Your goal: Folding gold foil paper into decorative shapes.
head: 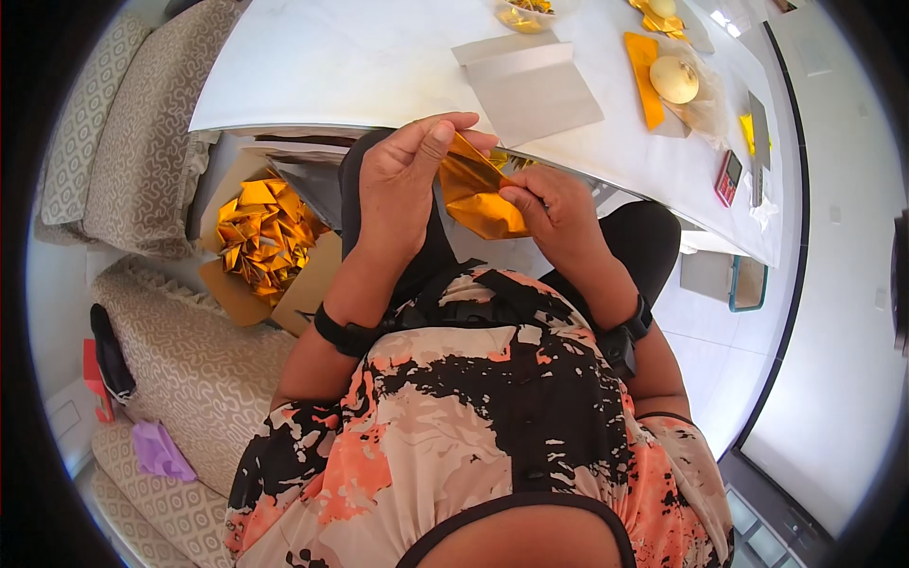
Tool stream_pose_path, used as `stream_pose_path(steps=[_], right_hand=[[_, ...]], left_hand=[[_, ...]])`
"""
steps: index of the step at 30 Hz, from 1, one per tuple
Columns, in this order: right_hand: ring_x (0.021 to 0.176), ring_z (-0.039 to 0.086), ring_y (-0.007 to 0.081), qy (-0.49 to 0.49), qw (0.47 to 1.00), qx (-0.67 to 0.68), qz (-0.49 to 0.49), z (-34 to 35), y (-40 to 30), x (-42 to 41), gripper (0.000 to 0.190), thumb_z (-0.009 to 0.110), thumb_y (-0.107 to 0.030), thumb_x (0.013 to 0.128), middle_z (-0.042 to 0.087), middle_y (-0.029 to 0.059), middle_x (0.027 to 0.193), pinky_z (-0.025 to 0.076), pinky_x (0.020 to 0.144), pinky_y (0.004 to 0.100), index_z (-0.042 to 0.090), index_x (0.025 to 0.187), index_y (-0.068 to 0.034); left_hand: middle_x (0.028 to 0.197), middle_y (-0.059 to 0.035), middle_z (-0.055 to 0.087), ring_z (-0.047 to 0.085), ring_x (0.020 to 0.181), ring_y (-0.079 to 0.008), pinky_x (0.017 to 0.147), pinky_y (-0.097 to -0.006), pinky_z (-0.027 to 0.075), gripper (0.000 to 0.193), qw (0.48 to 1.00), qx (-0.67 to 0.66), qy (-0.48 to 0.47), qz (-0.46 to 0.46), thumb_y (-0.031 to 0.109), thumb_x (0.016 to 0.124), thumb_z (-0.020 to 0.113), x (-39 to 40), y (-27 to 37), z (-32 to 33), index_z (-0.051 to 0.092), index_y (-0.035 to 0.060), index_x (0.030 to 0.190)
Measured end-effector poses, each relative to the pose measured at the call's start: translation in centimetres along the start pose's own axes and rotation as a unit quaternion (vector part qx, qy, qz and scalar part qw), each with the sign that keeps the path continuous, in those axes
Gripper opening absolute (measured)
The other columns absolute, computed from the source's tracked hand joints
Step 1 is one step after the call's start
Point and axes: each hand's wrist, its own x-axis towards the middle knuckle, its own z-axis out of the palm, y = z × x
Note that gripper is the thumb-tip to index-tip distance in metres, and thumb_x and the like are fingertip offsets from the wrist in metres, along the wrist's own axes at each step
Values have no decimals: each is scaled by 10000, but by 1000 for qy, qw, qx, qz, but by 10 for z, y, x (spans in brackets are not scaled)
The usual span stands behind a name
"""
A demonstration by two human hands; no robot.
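Between my two hands, just off the table's near edge and above my lap, is a folded sheet of shiny gold foil paper (483,195). The thumb and fingers of my left hand (408,167) pinch its upper end. My right hand (557,206) grips the lower right side, thumb on top and fingers curled beneath. Its lower part bulges out and its upper part narrows toward the left fingers. On the table beyond my hands lies a creased grey-white paper sheet (532,89).
A cardboard box (309,284) of folded gold paper pieces (263,234) stands at left by the patterned sofa (192,341). The white table (341,64) bears a clear bowl (525,18), a round pale object (673,79) on plastic and orange paper, and a red mobile phone (728,177).
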Motion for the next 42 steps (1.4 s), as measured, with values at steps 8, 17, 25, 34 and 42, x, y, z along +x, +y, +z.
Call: stream_pose_path(steps=[8,17,25,34,42], right_hand=[[854,630,377,-20,1000,-17,13,-5,4,-4,182,625,-171,969,666,164,892,499,748,416,635,977,10],[610,686,176,-79,976,73,191,-11,-9,-9,217,587,-188,1019,651,116,798,514,574,292,624,996,24],[667,693,131,-79,975,151,141,-6,-5,-11,176,613,-142,1001,657,73,733,534,608,265,637,983,31],[604,587,80,6,967,183,176,-5,0,-12,157,609,-130,1006,655,26,698,491,600,225,668,960,7],[604,589,81,-25,960,228,158,4,4,-13,151,595,-105,1009,656,26,687,501,591,232,659,945,17]], left_hand=[[1039,-169,741,700,978,-204,964,-318,514,333,998,-62,30,4,225,1078,506,3,5,-3,654,-54,1183],[1041,-149,731,704,961,-217,890,-317,558,346,994,-98,47,0,259,1082,498,3,1,-10,635,-29,1215],[999,-137,724,685,998,-221,920,-327,544,346,991,-129,44,9,272,1084,491,6,-1,-19,627,-13,1224],[1059,-30,699,640,943,-79,869,-236,509,348,997,-70,20,-38,192,992,677,1,4,8,607,-14,1264],[981,13,674,575,856,-28,785,-207,481,311,998,-41,-7,-43,273,1039,609,1,-1,3,657,-7,1166]])
